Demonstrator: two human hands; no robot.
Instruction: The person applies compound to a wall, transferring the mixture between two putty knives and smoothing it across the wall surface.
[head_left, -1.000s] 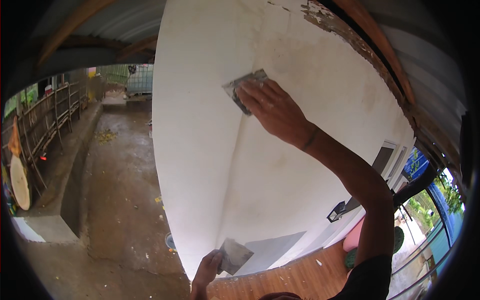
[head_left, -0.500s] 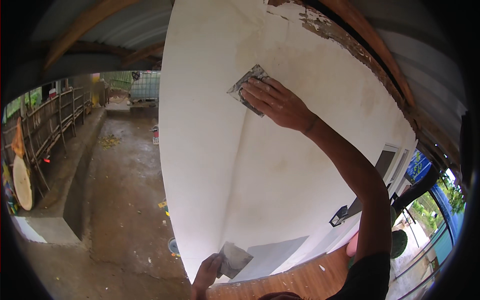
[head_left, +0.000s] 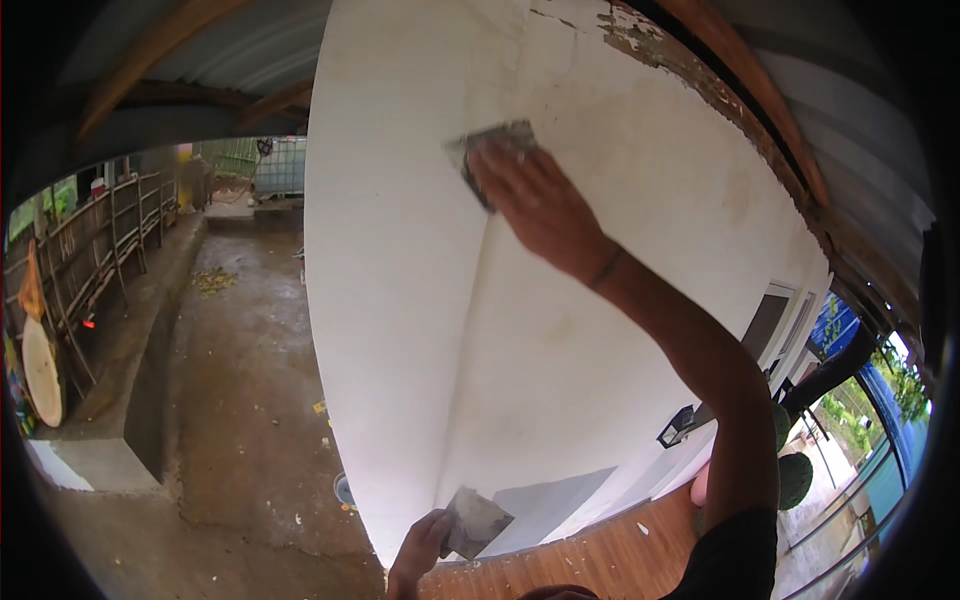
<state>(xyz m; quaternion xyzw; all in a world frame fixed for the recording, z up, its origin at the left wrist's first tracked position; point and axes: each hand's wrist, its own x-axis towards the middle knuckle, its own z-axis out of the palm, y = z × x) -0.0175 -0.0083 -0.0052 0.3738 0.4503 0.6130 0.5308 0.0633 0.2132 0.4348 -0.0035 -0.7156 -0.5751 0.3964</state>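
Note:
High on the white plastered wall (head_left: pixel 400 260), my right hand (head_left: pixel 540 205) presses a flat, smeared putty knife (head_left: pixel 468 148) against the surface, fingers spread across the blade's back. The hand is slightly blurred. Below the blade, a faint vertical ridge runs down the wall. Low at the wall's foot, my left hand (head_left: pixel 424 545) pinches a second square putty knife (head_left: pixel 480 522) by its near edge. Whitish paste coats that blade's upper face.
Peeling, rough plaster (head_left: pixel 650 50) borders the wall's top under wooden roof beams. A black wall lamp (head_left: pixel 677 427) juts out at right. Left lies a wet concrete floor (head_left: pixel 250 400) with a bucket (head_left: pixel 344 489); brown wood-look flooring (head_left: pixel 600 553) is below.
My right hand and its blade have shifted slightly up and left on the wall, and the blade has turned. My left hand has moved a little to the right with its putty knife.

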